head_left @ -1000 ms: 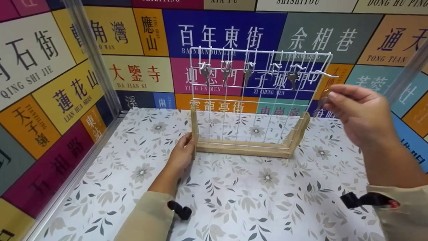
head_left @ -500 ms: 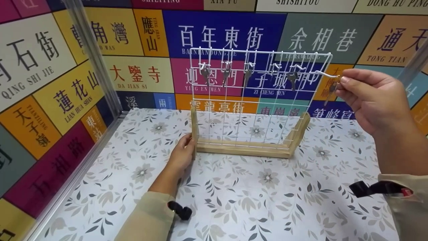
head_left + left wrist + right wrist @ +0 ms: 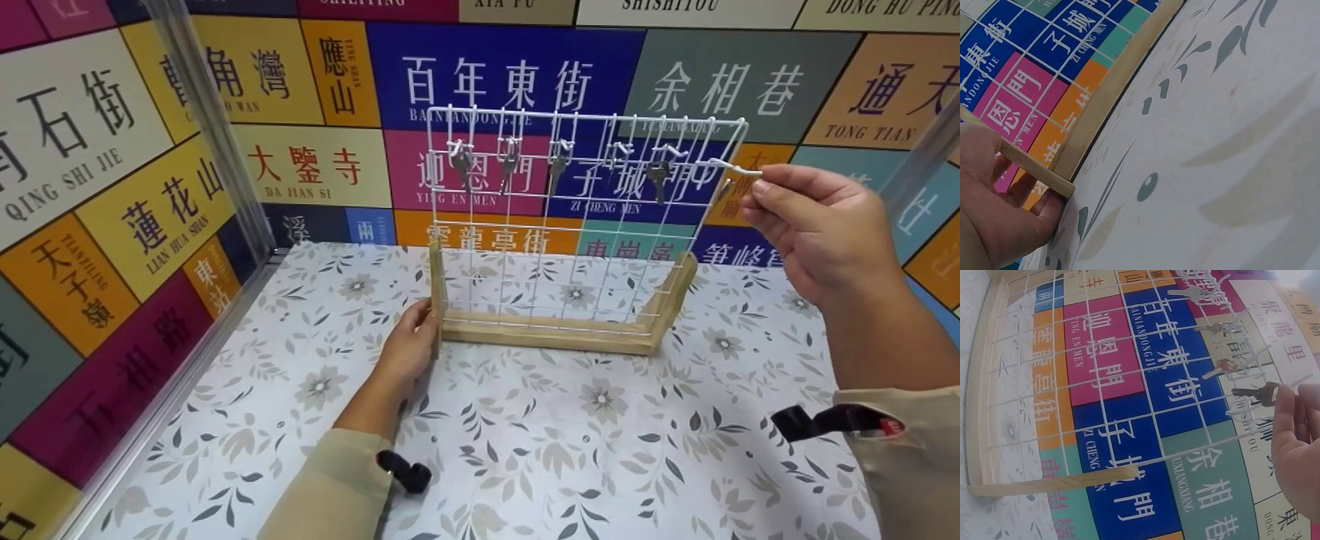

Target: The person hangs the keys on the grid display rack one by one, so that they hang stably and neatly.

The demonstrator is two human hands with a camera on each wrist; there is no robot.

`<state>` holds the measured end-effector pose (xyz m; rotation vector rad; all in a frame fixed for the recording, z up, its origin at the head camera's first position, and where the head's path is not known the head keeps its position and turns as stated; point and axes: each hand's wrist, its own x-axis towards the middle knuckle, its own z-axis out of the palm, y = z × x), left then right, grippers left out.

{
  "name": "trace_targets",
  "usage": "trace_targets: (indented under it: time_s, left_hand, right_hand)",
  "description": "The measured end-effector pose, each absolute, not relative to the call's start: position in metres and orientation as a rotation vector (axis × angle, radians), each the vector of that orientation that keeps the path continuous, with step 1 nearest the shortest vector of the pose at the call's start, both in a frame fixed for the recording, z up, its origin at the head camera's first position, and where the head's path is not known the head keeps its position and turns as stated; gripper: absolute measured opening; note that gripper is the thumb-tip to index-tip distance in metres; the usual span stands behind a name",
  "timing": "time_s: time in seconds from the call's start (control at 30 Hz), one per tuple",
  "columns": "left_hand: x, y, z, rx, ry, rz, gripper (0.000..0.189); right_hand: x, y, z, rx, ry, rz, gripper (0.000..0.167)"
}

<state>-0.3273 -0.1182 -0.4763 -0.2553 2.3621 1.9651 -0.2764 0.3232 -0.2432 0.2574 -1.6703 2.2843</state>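
A white wire grid rack stands on a wooden base. My left hand grips the left wooden upright, its fingers behind the wood in the left wrist view. Several keys hang from hooks near the top of the grid, among them a dark key toward the right. My right hand is raised at the tip of the rightmost hook. Thumb and forefinger pinch a small key, mostly hidden in the head view. In the right wrist view a dark key shows right at the fingertips.
A white tabletop with a leaf and flower print lies beneath the rack. Panels with coloured street-name signs rise close behind it. A clear corner strip stands at the left.
My right hand has risen to the hook tip with the key, then shifted slightly left and down along it. The left hand and rack have stayed in place.
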Motion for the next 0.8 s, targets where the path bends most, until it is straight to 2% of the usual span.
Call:
trace_targets:
  time_s: [0.47, 0.63, 0.8]
  left_hand:
    - [-0.324, -0.121, -0.464, -0.326, 2.247, 1.992, 0.051]
    - [-0.324, -0.125, -0.444, -0.351, 2.135, 2.089, 0.05]
    - [-0.329, -0.131, -0.429, -0.24, 2.26, 2.043, 0.054]
  right_hand:
    - [-0.285, 0.309, -0.277, 0.177, -1.796, 2.195, 0.037]
    - [-0.288, 0.31, -0.297, 0.031, -1.966, 1.958, 0.046]
    - [-0.298, 0.315, -0.313, -0.15, -2.267, 1.541, 0.045]
